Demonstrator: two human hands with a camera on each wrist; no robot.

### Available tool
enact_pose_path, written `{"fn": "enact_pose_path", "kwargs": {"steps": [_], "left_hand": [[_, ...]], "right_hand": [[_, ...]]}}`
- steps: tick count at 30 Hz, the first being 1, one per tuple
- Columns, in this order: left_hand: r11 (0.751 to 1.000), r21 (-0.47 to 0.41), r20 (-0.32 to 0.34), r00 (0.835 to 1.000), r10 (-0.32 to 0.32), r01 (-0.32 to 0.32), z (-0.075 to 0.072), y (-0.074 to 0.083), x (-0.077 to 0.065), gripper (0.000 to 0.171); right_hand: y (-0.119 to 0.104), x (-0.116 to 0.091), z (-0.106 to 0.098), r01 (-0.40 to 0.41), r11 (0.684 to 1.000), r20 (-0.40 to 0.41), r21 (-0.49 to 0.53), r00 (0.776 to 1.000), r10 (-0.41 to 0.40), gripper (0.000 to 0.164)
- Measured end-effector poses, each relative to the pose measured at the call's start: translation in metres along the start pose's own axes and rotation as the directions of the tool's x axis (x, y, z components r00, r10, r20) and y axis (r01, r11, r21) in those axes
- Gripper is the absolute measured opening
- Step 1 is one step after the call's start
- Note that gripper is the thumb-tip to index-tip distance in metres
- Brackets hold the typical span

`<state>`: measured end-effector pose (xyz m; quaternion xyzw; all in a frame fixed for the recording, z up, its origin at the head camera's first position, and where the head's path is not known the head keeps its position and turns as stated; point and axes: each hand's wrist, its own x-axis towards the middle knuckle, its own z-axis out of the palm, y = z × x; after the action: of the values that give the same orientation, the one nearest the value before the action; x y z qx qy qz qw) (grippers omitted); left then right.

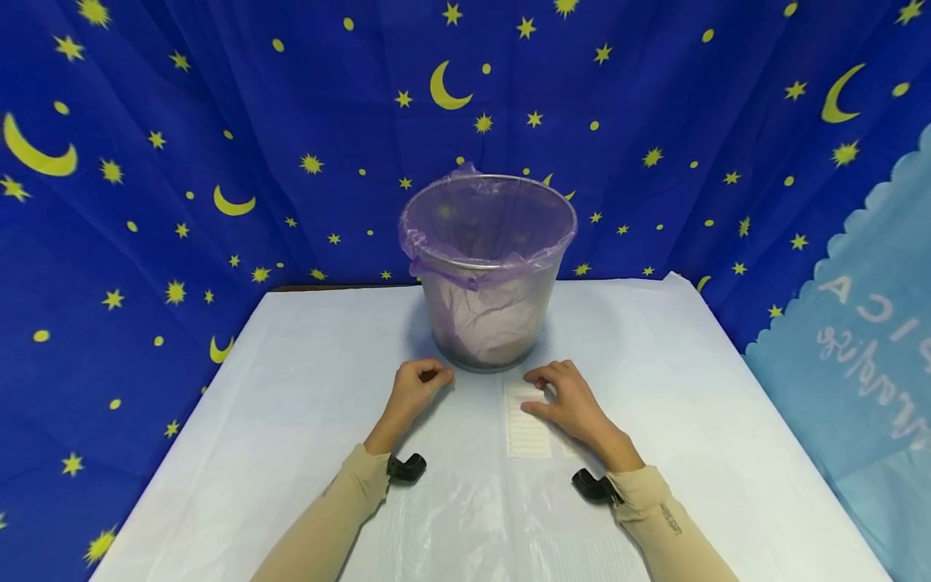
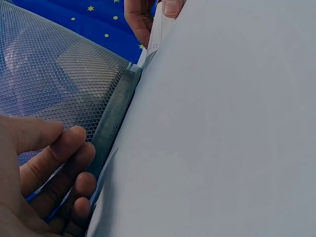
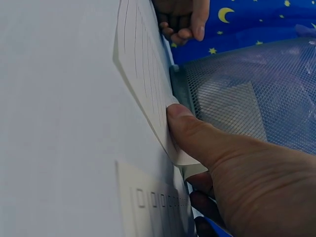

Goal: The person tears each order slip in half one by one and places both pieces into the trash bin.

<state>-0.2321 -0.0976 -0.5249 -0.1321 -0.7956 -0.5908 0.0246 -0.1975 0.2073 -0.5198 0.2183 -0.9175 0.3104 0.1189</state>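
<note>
My right hand [image 1: 570, 404] pinches the edge of a lined paper slip [image 1: 529, 432], thumb on top, as the right wrist view shows; the slip's edge bends up there. A second printed slip [image 3: 153, 207] with small boxes lies close beside it, partly under the hand in the head view. My left hand [image 1: 418, 392] hovers over the table left of the slips, fingers loosely curled, with nothing visible in them. Beyond both hands stands a mesh waste bin [image 1: 432, 311], lined with a purple plastic bag [image 1: 476, 279] folded over its rim.
Pale paper-like pieces [image 3: 247, 108] show through the bin's mesh. A white cloth [image 1: 291, 388] covers the table. Behind hangs a blue curtain [image 1: 349, 97] with yellow moons and stars, and a light-blue cloth [image 1: 873, 347] with lettering hangs at the right.
</note>
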Motion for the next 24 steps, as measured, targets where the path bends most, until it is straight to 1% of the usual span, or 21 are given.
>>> {"fn": "enact_pose_path", "kwargs": {"steps": [4, 9, 12, 18, 24], "left_hand": [[1.000, 0.011, 0.002, 1.000, -0.014, 0.014, 0.0019, 0.0014, -0.0005, 0.016], [1.000, 0.020, 0.009, 1.000, -0.016, 0.016, 0.0029, 0.0024, -0.0016, 0.016], [1.000, 0.019, 0.014, 1.000, -0.014, 0.013, 0.0035, 0.0017, -0.0024, 0.016], [1.000, 0.005, 0.016, 1.000, -0.003, 0.003, 0.0036, 0.0030, 0.0011, 0.016], [1.000, 0.024, 0.025, 1.000, -0.004, 0.004, 0.0033, 0.0024, -0.0002, 0.015]], "right_hand": [[0.0021, -0.0011, 0.0001, 0.017, 1.000, -0.004, 0.020, 1.000, -0.017, 0.042], [0.0030, -0.0014, 0.0014, 0.035, 0.999, -0.010, 0.029, 0.999, -0.035, 0.036], [0.0027, -0.0014, 0.0014, 0.023, 0.999, -0.005, 0.031, 1.000, -0.022, 0.034], [0.0006, 0.0006, -0.0018, -0.007, 0.999, 0.000, 0.051, 1.000, 0.007, 0.033], [-0.0025, -0.0020, -0.0016, -0.071, 0.996, 0.022, 0.050, 0.997, 0.070, 0.033]]}}
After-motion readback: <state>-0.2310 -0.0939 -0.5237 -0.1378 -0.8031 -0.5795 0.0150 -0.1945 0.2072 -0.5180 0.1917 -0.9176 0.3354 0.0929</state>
